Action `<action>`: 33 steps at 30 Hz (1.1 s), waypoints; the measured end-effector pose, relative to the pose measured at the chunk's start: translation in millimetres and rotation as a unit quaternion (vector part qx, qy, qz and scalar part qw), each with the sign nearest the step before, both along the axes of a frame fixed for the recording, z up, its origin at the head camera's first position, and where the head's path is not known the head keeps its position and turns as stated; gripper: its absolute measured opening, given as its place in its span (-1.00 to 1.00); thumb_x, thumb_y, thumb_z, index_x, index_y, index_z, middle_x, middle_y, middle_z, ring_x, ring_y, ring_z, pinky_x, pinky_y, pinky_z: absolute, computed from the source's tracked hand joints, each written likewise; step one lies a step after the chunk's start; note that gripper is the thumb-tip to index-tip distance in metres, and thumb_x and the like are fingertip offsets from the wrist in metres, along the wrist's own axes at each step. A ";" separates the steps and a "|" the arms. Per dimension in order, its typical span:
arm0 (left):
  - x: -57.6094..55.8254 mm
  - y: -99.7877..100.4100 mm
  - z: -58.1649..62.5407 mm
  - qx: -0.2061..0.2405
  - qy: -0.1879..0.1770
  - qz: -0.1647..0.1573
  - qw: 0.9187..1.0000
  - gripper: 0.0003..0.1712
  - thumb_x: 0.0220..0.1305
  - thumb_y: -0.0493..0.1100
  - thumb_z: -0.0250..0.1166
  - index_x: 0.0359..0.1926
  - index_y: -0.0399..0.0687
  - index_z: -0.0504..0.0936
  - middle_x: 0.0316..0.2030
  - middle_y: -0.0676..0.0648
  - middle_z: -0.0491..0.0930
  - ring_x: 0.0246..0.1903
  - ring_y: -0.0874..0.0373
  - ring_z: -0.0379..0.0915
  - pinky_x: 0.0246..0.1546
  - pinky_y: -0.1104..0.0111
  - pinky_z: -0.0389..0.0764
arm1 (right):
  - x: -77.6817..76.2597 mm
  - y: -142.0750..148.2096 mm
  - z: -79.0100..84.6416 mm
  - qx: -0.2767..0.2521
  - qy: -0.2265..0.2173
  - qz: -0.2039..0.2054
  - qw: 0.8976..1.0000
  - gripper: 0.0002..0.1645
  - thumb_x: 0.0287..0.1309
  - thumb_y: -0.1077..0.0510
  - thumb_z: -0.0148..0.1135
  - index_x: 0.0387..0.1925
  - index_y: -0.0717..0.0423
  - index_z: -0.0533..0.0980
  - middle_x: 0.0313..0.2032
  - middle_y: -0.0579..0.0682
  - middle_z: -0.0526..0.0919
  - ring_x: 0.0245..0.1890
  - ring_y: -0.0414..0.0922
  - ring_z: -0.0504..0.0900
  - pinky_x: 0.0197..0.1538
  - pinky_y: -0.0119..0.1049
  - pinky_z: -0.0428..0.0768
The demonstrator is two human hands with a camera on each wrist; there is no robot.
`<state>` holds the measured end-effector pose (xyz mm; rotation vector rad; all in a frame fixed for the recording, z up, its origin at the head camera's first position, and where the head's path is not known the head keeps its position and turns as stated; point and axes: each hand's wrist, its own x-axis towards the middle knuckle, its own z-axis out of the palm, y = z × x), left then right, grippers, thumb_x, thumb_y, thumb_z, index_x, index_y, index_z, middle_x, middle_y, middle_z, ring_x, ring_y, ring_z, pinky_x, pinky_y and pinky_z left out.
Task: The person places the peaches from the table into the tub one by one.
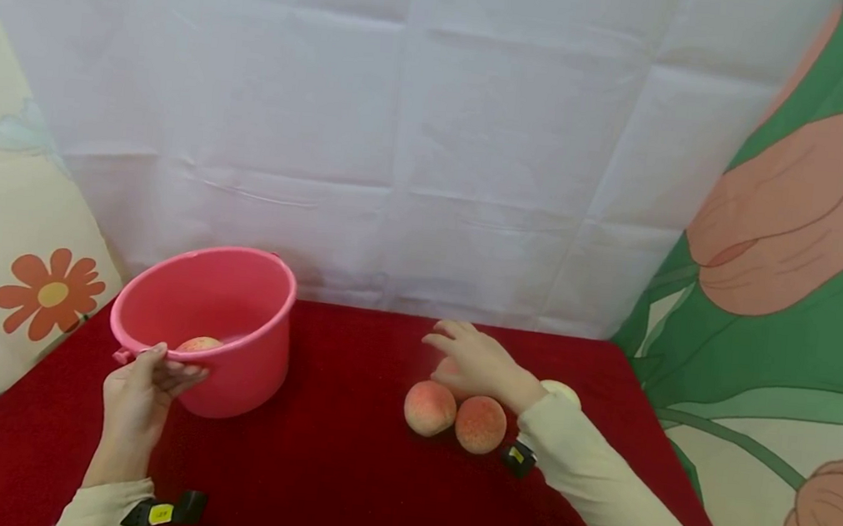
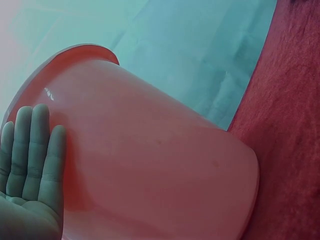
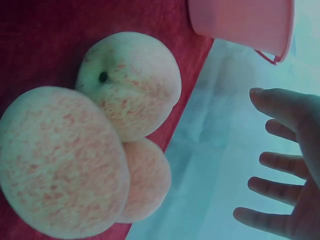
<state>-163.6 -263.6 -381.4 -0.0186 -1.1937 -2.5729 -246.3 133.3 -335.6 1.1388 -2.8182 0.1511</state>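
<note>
Left hand (image 1: 139, 397): is gripping the pink bucket (image 1: 250, 373) by its rim
Right hand (image 1: 479, 362): is hovering by the loose peaches (image 1: 429, 410), fingers spread, holding nothing
Loose peaches: are lying on the red cloth (image 1: 342, 482)
Bucket peach (image 1: 198, 345): is sitting inside

A creased white cloth sheet (image 1: 403, 128) hangs behind the red fabric-covered worktop (image 1: 343, 473), between cream flower-printed backdrops (image 1: 786, 220) left and right.
</note>
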 end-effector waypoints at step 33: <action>-0.5 -0.1 -0.6 -0.004 -0.002 0.008 1.000 -0.58 0.36 -0.21 0.03 -0.58 -0.26 0.65 -0.61 -0.15 0.65 -0.51 0.06 0.65 -0.41 0.29 0.64 | -5.0 69.9 -25.3 -0.021 0.029 -0.072 0.997 -0.39 0.00 0.02 0.33 0.08 0.19 0.45 0.10 0.27 0.39 0.08 0.22 0.36 -0.14 0.14 0.49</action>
